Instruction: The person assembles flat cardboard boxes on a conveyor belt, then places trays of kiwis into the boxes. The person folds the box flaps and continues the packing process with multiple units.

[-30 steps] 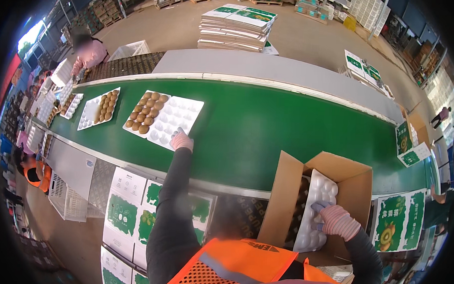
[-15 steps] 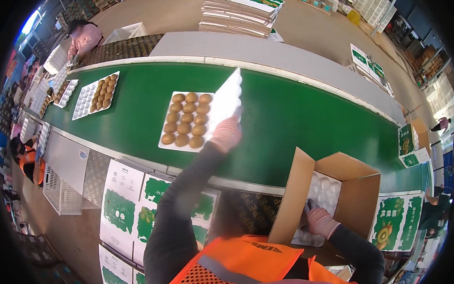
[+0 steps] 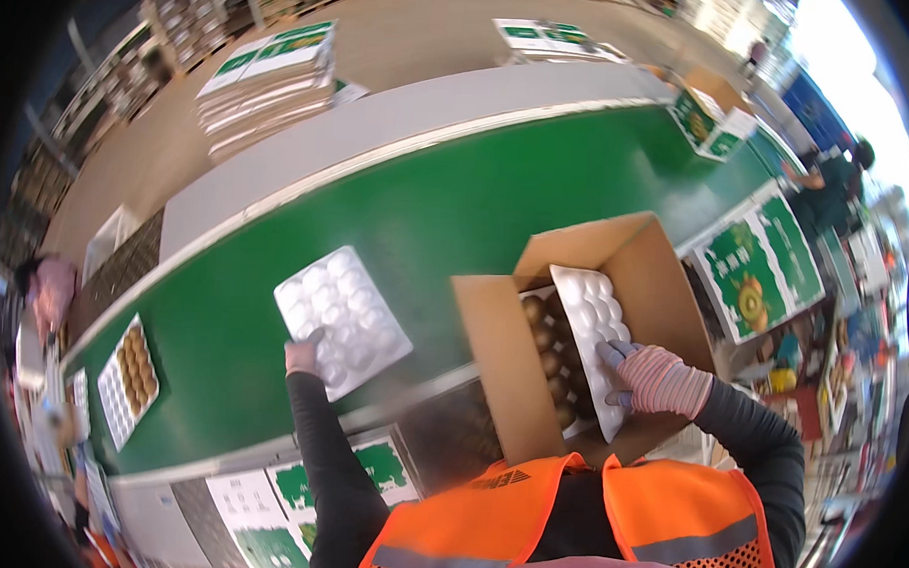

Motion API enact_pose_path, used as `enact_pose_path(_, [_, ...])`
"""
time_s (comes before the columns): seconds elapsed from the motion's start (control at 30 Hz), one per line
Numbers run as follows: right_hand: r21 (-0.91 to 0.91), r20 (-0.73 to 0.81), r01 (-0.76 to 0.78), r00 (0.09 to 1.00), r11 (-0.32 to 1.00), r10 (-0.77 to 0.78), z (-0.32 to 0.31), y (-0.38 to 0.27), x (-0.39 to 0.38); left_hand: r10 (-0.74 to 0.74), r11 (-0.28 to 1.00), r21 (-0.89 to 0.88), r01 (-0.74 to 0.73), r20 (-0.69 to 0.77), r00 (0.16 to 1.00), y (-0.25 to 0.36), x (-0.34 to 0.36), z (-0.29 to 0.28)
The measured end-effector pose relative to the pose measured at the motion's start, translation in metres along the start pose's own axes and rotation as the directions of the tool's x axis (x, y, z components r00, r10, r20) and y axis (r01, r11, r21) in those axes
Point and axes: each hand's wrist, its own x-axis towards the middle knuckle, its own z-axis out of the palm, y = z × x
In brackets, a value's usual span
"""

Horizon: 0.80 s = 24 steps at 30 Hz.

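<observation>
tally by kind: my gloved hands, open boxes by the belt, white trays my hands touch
Gloved hands: 2 (left hand, right hand)
Open boxes: 2 (near box, far box)
White trays touched: 2 (belt tray, boxed tray)
Total: 6

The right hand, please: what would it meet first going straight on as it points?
The right hand seems to touch the raised white tray panel, so probably meets that first; depth is unclear.

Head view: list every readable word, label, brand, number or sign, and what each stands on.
Wording is not copied here.
Green-and-white carton at right: large characters.
Orange vest: dark lettering on its left panel.
Cartons at lower left: small print, too blurred.
Far carton stack: any print too small.
White tray: none visible.
</observation>
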Motion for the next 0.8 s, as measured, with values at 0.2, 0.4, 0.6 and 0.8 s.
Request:
enact_pose_path(0.2, [0.089,-0.083,-0.090,0.992,0.992,0.097,0.011,0.001,-0.029,-0.006,0.947,-0.307,0.097,0.286,0.958,0.016,-0.028,0.034])
enact_pose_path(0.4, [0.272,-0.140,0.063,0.990,0.960,-0.026,0.021,0.010,-0.062,0.064,0.930,-0.367,-0.012,0.130,0.989,0.033,-0.054,0.034])
enact_pose_path(0.6, [0.179,-0.189,0.265,0.954,0.947,-0.232,0.036,0.026,-0.087,0.345,0.858,-0.420,-0.296,0.044,0.938,0.093,-0.125,-0.019])
enact_pose_path(0.8, [0.121,-0.267,0.310,0.925,0.943,-0.269,0.042,0.024,-0.088,0.316,0.754,-0.627,-0.194,0.088,0.945,0.191,-0.256,-0.061])
